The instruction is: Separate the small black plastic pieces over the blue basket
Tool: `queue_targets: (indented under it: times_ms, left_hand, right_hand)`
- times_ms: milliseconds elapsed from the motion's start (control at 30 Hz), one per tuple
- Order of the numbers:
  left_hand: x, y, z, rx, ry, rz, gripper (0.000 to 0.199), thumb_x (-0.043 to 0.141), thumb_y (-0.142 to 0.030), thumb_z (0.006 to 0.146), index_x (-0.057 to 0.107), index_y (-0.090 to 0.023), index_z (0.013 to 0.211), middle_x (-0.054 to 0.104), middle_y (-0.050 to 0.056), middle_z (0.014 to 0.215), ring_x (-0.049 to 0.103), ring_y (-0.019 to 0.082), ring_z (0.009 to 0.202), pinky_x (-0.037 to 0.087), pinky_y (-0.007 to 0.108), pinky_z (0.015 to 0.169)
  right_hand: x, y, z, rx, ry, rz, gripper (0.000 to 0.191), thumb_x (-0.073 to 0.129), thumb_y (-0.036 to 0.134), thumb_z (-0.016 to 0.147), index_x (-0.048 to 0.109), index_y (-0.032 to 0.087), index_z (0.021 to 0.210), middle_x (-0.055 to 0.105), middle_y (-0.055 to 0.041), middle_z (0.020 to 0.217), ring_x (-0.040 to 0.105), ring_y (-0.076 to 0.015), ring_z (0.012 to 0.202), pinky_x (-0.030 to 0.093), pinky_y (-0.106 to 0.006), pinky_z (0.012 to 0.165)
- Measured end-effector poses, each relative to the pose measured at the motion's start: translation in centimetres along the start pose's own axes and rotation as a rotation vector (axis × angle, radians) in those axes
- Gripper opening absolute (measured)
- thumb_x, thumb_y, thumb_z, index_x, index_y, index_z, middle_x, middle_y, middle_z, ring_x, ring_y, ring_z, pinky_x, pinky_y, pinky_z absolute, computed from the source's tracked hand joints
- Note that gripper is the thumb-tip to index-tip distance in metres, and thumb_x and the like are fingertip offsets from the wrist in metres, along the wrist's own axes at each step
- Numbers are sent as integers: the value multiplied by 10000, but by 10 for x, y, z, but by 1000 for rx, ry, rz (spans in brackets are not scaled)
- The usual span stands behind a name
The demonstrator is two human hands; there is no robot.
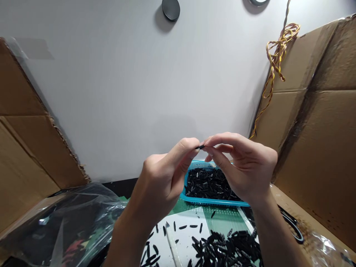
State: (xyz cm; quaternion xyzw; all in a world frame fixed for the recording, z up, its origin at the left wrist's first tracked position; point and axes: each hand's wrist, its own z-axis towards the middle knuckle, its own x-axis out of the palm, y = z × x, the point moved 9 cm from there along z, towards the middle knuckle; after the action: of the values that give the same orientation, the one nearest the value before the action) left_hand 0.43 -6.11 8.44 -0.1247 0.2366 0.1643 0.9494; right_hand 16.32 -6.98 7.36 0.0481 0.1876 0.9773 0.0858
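Raised in front of the grey wall, my left hand [167,174] and my right hand [241,163] meet at their fingertips. Both pinch a small black piece [200,147] between thumb and forefinger, one at each end. Most of the piece is covered by the fingers, so its exact kind is hard to make out. Behind and below the hands stands a blue plastic basket [217,202] filled with small, slim black pieces. Closer to me, a heap of similar black pieces [228,248] lies on a white sheet [189,218], with several more spread out singly to the left.
A white pen-like tool [172,244] lies on the sheet, over a green mat [225,218]. Clear plastic bags [91,207] fill the left. Cardboard panels [317,148] flank both sides. Yellow twisted wire [275,59] hangs at the right, above a black-handled tool [292,224].
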Motion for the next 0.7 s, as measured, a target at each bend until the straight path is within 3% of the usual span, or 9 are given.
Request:
queue_targets:
  times_ms: [400,700]
  left_hand:
    - [-2,-7,1,63,-15,141,172,560,-136,1076,663,-239,1167,479,-92,639,374,37,473,368,118,475]
    - [-5,-12,-2,108,-80,158,174,579,-134,1067,678,-206,1192,500,-89,656,384,29,482,411,97,492]
  right_hand:
    - [2,8,2,-40,96,-128,196,672,63,1003,774,230,1003,783,-8,884,742,-164,760,642,-366,703]
    - [3,7,-1,5,-24,-17,229,714,51,969,809,258,995,808,23,841,773,-160,729,677,-344,699]
